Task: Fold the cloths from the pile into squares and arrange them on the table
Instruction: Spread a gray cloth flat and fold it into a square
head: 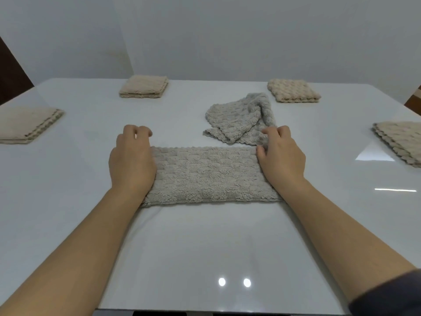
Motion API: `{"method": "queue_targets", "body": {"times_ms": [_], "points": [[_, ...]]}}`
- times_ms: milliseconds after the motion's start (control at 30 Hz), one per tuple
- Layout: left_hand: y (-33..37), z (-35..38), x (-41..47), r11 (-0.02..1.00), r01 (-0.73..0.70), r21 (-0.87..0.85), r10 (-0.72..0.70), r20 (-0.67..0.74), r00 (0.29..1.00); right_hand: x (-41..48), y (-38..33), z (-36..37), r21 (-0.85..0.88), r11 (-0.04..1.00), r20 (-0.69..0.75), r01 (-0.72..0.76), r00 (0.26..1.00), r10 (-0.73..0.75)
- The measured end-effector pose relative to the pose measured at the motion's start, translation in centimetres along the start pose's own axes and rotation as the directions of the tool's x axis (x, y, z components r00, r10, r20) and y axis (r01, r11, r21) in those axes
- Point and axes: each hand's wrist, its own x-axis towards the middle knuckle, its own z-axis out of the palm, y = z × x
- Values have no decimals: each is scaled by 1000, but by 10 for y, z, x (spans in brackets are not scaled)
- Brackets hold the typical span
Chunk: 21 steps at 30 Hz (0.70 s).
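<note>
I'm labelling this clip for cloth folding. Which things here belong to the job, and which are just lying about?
Job: half-folded cloth under left hand and right hand; crumpled cloth; four folded squares; table.
Lying about: only a dark brown object past the table's far-left corner, kind unclear.

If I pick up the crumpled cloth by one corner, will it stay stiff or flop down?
Probably flop: the crumpled cloth lies in soft bunched folds. It likely feels light, being thin fluffy fabric. On the glossy table it might slide easily when pushed.
</note>
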Motion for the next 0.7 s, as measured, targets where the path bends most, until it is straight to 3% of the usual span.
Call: {"method": "queue_targets", "body": {"times_ms": [100, 200, 267, 333, 567, 700], "points": [[15, -6, -3, 966, -239, -97, 238, -26, 971, 2, 0, 1, 5, 1000, 9, 30, 1000, -30], [39, -7, -18, 906, -323, -273, 392, 260, 882, 2, -1, 1, 20, 999, 1, 38, 999, -39], [38, 0, -25, 925, -325, -196, 379, 448, 810, 1, -1, 1, 17, 999, 9, 33, 999, -33], [27, 2, -25, 946, -303, -113, 316, 532, 786, 0, -1, 1, 27, 999, 20, 29, 999, -29], [12, -2, -29, 982, -188, -8, 165, 520, 838, 2, 0, 0, 21, 1000, 85, -17, 996, 15], [13, 0, -29, 983, -185, 2, 158, 519, 840, 2, -1, -5, -23, 1000, 88, -2, 996, 4]]}}
